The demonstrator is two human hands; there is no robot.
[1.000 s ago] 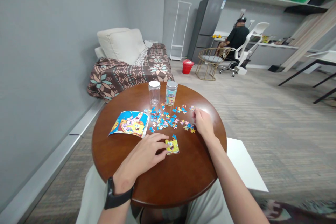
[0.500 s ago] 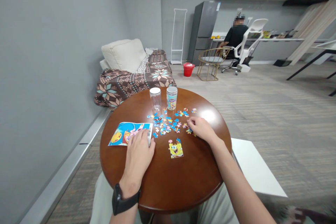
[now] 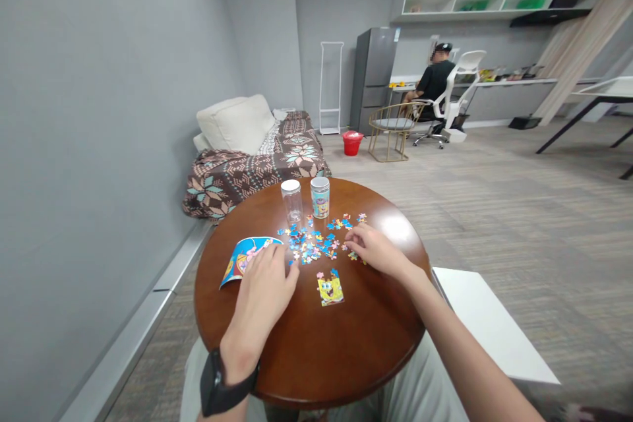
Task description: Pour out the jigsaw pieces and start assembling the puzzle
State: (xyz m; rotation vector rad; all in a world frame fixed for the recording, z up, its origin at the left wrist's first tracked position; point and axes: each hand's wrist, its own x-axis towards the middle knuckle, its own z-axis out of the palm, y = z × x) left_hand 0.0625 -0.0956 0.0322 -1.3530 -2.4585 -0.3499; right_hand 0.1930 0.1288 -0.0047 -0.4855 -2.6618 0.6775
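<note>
My left hand (image 3: 264, 283), a dark watch on its wrist, lies over a printed picture sheet (image 3: 241, 262) with its thumb apart from the fingers. The sheet's left side bows, and part of it is hidden under the hand. My right hand (image 3: 373, 247) is at the right edge of the loose jigsaw pieces (image 3: 309, 247), its fingers bent and slightly apart from the thumb. No piece shows in its grasp. Nearer to me lies a joined yellow cartoon-face puzzle section (image 3: 330, 290), with a pink and a blue piece along its top.
A clear jar (image 3: 292, 203) with a white lid and a printed jar (image 3: 320, 199) stand behind the pieces on the round brown table (image 3: 316, 356). Beyond are a covered sofa (image 3: 247, 175), a red bin (image 3: 351, 144) and a person (image 3: 436, 81) seated at the counter.
The view has tilted up a little. The picture sheet's left end has drawn in to the right and bowed. My right hand has shifted slightly left over the pieces.
</note>
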